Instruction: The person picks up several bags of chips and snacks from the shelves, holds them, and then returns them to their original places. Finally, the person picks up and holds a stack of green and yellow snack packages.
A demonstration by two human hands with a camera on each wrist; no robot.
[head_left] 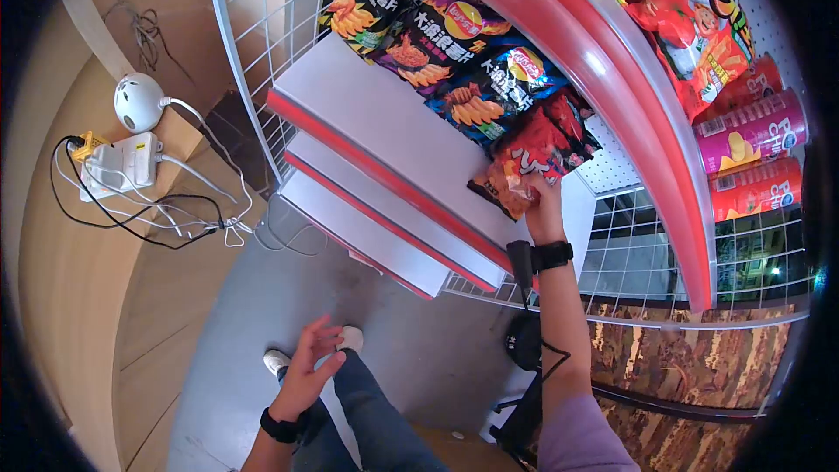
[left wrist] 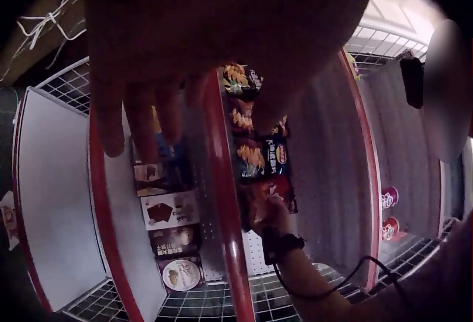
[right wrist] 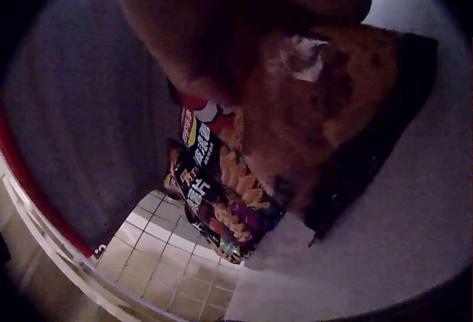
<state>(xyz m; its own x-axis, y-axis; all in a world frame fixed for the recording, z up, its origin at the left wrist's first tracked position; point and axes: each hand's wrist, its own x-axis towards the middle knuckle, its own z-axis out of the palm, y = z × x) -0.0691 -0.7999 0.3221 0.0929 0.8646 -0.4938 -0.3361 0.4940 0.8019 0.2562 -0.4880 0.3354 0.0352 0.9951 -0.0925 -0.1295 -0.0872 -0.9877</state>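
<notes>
My right hand [head_left: 546, 211] grips the near end of a red snack bag [head_left: 540, 144] at the right end of a white shelf. In the right wrist view, the thumb and fingers press on the orange lower part of this bag [right wrist: 332, 115]. Beside it stand a blue Lay's chip bag [head_left: 498, 96], a purple-black one [head_left: 437, 39] and a black-and-yellow one [head_left: 376, 2], lined up along the shelf. My left hand [head_left: 306, 365] hangs over the floor with loosely bent fingers, holding nothing; it looms dark in the left wrist view.
White shelves with red edges [head_left: 384, 179] step down below the bags. An upper red shelf edge [head_left: 603, 61] curves overhead, with a large red bag [head_left: 699, 31] and chip cans [head_left: 753, 135] beyond. Wire mesh [head_left: 262, 44] closes the sides. A power strip [head_left: 122, 166] with tangled cables lies left.
</notes>
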